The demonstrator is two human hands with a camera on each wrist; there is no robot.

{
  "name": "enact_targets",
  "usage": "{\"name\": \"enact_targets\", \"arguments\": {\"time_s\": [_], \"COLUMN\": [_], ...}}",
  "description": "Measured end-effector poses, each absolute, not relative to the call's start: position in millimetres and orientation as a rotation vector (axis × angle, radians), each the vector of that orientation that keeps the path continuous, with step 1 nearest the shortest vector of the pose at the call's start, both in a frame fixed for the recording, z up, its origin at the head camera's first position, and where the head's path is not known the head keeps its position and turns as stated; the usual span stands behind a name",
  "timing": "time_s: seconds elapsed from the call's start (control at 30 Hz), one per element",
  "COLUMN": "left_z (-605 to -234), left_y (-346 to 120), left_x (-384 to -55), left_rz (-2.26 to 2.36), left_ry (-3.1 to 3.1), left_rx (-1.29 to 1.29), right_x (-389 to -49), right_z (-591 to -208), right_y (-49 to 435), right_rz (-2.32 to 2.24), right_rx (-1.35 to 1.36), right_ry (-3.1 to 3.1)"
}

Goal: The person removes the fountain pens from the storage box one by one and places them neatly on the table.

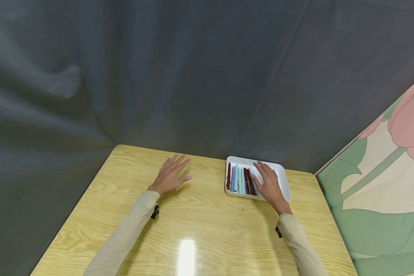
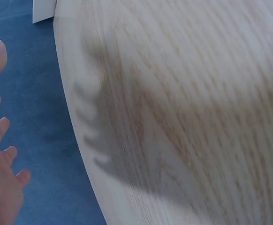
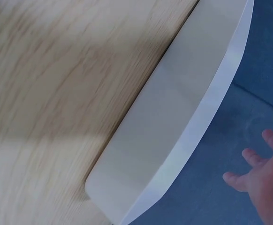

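A white tray [image 1: 283, 180] stands near the table's back edge. Several slim pen-like sticks [image 1: 241, 180] lie side by side across its left and middle part, in dark red, blue, light blue and pale green. Over the tray's right part hovers my right hand [image 1: 268, 186], fingers spread and holding nothing; in the right wrist view it shows above the rim of the tray [image 3: 164, 112]. To the left of the tray, my left hand [image 1: 169, 178] is held above the bare wood with spread fingers, its shadow on the table in the left wrist view. Nothing is in it.
The yellowish wooden table [image 1: 193, 214] runs back to a dark grey curtain [image 1: 193, 76], which also hangs along its left side. A floral panel [image 1: 383, 191] borders the right edge. Bright glare marks the table's front middle.
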State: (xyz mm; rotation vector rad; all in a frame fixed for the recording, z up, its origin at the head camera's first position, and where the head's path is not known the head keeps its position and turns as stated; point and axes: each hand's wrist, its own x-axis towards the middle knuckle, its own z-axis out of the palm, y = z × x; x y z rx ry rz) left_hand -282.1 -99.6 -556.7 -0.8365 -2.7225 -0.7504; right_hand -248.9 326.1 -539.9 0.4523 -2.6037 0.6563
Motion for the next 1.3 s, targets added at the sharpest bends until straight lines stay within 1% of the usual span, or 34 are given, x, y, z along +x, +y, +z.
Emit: {"name": "enact_targets", "arguments": {"time_s": [0.3, 0.53, 0.73, 0.97, 1.3], "left_z": [-553, -559, -563, -564, -566], "left_y": [-105, -107, -109, -111, -105], "left_x": [-285, -287, -288, -289, -290], "left_rz": [-0.749, -0.734, -0.741, -0.736, -0.769], "left_ry": [-2.723, -2.736, -2.715, -2.718, -2.729], "left_rx": [-0.818, -0.798, -0.808, -0.838, -0.884], "right_x": [-253, -253, -253, -251, -245], "right_z": [-539, -539, -539, -539, -541], "right_y": [338, 349, 358, 371, 385], "right_rz": [0.623, 0.616, 0.611, 0.615, 0.595], "right_rx": [0.386, 0.355, 0.344, 0.271, 0.204], "right_ry": [-2.633, -2.625, -2.588, -2.644, -2.689]}}
